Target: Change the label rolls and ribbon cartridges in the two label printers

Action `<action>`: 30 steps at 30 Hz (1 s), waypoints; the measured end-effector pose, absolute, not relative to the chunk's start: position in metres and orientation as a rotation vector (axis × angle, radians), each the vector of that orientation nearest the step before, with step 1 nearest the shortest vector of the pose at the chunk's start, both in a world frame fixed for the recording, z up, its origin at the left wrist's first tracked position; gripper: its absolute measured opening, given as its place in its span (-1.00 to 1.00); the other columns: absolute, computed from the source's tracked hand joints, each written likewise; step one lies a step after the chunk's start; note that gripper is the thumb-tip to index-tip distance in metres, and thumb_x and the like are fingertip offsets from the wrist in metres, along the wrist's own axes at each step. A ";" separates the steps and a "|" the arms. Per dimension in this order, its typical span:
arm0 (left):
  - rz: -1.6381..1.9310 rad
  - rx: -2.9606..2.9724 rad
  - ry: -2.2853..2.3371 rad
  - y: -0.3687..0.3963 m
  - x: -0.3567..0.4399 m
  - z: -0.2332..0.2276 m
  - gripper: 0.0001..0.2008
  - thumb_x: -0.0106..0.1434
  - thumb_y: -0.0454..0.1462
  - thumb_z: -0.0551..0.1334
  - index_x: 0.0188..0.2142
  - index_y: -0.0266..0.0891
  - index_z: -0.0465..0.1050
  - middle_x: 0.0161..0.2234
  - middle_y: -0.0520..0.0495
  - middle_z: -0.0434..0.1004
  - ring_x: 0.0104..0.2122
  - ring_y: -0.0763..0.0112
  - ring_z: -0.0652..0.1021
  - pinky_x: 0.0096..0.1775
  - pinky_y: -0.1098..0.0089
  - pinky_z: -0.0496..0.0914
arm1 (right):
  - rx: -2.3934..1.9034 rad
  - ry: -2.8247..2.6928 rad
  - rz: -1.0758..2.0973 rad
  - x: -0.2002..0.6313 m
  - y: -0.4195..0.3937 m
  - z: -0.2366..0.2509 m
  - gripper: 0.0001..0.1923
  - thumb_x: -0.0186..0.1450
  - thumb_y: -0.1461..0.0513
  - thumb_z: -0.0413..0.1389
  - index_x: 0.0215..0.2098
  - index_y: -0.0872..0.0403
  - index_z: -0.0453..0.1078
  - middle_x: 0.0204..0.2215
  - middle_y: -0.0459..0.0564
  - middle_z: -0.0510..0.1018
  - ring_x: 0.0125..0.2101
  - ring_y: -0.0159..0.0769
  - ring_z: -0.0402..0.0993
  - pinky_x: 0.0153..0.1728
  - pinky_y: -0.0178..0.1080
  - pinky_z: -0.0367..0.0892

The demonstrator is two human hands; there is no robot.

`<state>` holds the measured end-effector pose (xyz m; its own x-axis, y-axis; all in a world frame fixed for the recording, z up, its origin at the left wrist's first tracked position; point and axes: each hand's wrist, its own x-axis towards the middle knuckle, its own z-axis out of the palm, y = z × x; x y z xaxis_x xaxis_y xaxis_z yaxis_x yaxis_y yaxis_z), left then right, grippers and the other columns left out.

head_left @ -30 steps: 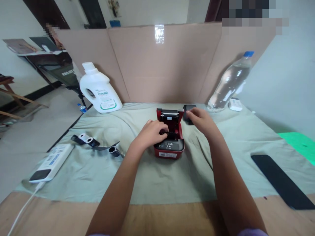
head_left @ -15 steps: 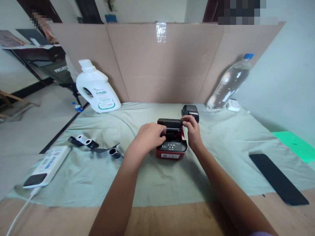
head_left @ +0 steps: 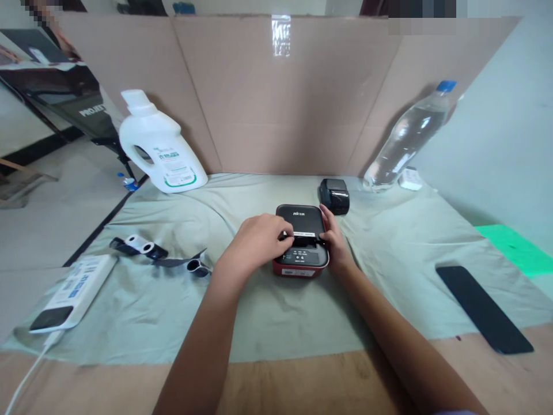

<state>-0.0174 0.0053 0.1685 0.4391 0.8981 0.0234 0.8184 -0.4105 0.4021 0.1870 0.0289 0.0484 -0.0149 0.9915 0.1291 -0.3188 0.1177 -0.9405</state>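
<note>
Left hand and right hand grip the closed label printer by its side edges; bare cloth lies nearer.

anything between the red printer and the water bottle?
Yes: a small black device sits on the cloth between the red printer and the water bottle, head view.

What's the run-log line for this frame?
left hand: fingers on label strip | right hand: on red printer side | lid: down | black printer: behind, apart
</note>
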 end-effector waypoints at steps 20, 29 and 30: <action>0.665 1.227 0.816 0.043 -0.044 0.076 0.22 0.06 -0.21 0.33 0.49 0.05 -0.50 0.52 0.08 -0.37 0.48 0.13 -0.07 0.44 0.14 -0.12 | -0.977 -1.211 1.147 0.188 0.022 0.036 -0.14 0.14 -0.09 0.13 0.38 -0.08 0.19 0.37 -0.04 0.30 0.38 0.10 0.14 0.40 0.14 0.04; 0.671 1.226 0.807 0.042 -0.047 0.082 0.18 0.10 -0.18 0.36 0.50 0.00 -0.41 0.53 0.00 -0.35 0.49 0.11 -0.12 0.44 0.12 -0.20 | -0.880 -1.164 1.190 0.184 0.018 0.035 -0.16 0.19 -0.21 0.15 0.36 -0.13 0.20 0.39 -0.03 0.24 0.40 0.11 0.11 0.41 0.22 -0.03; 0.671 1.224 0.807 0.043 -0.047 0.082 0.17 0.11 -0.19 0.36 0.50 0.01 -0.40 0.52 0.01 -0.34 0.48 0.11 -0.11 0.44 0.12 -0.20 | -0.883 -1.163 1.188 0.184 0.018 0.035 -0.16 0.19 -0.22 0.15 0.35 -0.13 0.21 0.39 -0.02 0.25 0.40 0.11 0.10 0.41 0.23 -0.02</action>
